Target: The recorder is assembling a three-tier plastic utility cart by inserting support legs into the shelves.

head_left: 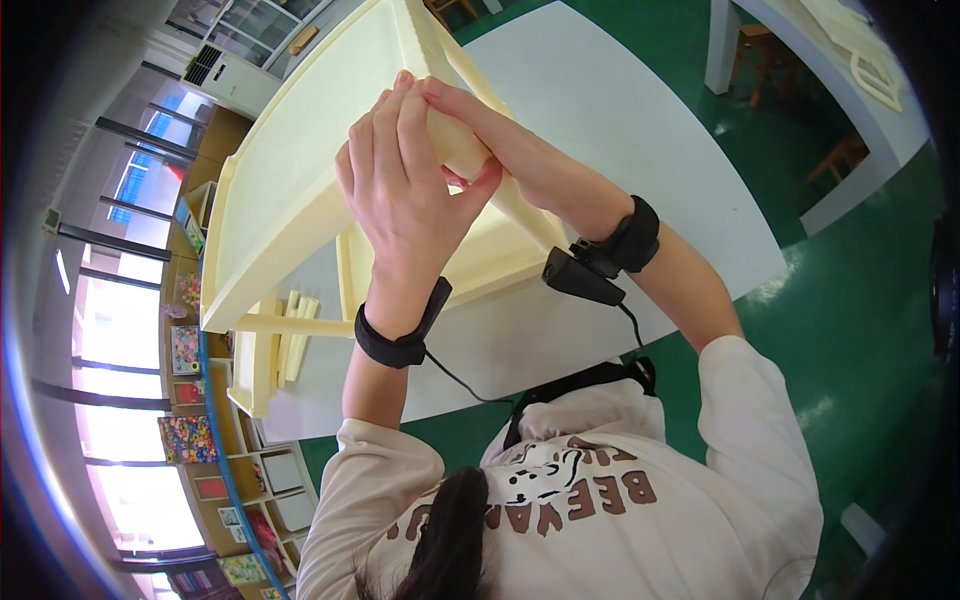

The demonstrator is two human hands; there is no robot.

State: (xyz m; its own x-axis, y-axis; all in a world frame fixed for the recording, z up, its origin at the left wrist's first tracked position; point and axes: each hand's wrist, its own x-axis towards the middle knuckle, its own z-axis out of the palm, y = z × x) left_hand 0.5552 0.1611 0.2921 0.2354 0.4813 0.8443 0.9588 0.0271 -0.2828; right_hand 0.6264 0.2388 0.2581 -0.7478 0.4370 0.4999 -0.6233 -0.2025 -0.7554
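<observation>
A cream plastic shelf unit stands tilted in my view, its upper tray carried above a lower tray on round posts. My left hand is closed over the near corner of the upper tray, fingers laid over the top and thumb bent toward the underside. From the other side my right hand wraps the same corner, its fingertips close to the left ones. The right fingers are partly hidden behind the corner. Black straps with small devices sit on both wrists.
The unit rests on a white table. Several loose cream bars lie beside its lower left. Another table at the right bears a cream plastic frame, with wooden stools below. Low shelves line the left wall.
</observation>
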